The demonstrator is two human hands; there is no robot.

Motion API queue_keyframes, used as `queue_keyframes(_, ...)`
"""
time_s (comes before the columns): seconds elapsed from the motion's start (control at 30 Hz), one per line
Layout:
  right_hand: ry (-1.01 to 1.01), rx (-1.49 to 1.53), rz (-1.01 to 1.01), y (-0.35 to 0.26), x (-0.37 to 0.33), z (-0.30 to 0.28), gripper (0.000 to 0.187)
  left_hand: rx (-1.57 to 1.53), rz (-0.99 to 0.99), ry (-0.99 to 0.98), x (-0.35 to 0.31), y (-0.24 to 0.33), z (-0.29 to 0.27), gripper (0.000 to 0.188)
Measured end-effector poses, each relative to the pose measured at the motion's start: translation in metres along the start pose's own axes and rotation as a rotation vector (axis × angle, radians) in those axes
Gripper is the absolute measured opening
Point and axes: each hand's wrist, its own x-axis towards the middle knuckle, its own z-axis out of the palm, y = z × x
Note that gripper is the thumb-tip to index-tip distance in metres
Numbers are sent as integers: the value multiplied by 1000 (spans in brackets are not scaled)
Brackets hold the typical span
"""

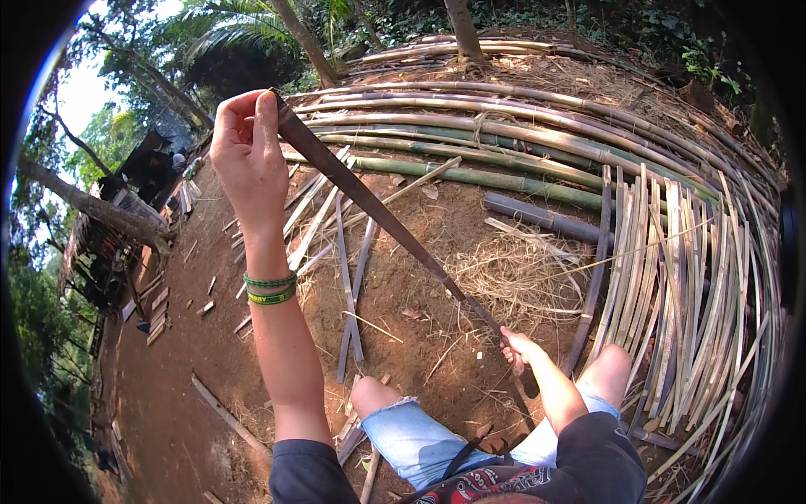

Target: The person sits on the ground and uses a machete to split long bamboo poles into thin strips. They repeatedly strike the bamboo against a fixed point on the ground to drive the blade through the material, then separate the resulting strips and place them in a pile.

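A long machete (361, 193) with a dark brown, rusty-looking blade stretches slantwise in front of me. My left hand (252, 147), raised at the upper left, has its fingertips pinched at the wide tip end. At the lower right, beside my knee, my right hand (519, 349) is closed round the handle end. Part of the dark handle (527, 383) shows below that fist. Green bands (270, 290) circle my left wrist. Beneath the blade, a heap of pale shavings (520, 273) lies on the dirt.
Long bamboo poles (520, 134) lie across the back. Many split bamboo strips (663, 286) are stacked at the right, beside a dark bamboo length (541, 217). Loose strips (348, 294) are strewn on the brown ground (159, 378). A tree trunk (92, 206) leans at the left.
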Motion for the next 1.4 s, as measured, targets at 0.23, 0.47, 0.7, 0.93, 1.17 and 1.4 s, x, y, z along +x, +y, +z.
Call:
queue_keyframes(0.23,229,-532,-451,-49,-80,76,56,67,-18,-37,2,-2,6,22)
queue_keyframes(0.47,123,-195,-760,26,-50,87,46,74,42,-43,3,3,2,22)
queue_keyframes(0.7,357,-632,-161,48,-11,51,72,157,27,-63,4,-4,-11,22)
queue_keyframes(0.93,576,-792,-257,71,6,6,74,81,22,-34,5,0,21,21)
queue_keyframes(1.17,336,-247,-147,71,-34,44,56,-804,-237,-267,1,1,4,16)
queue_keyframes(1.4,315,-123,-242,74,-71,55,56,-1595,-450,-231,-28,23,8,29)
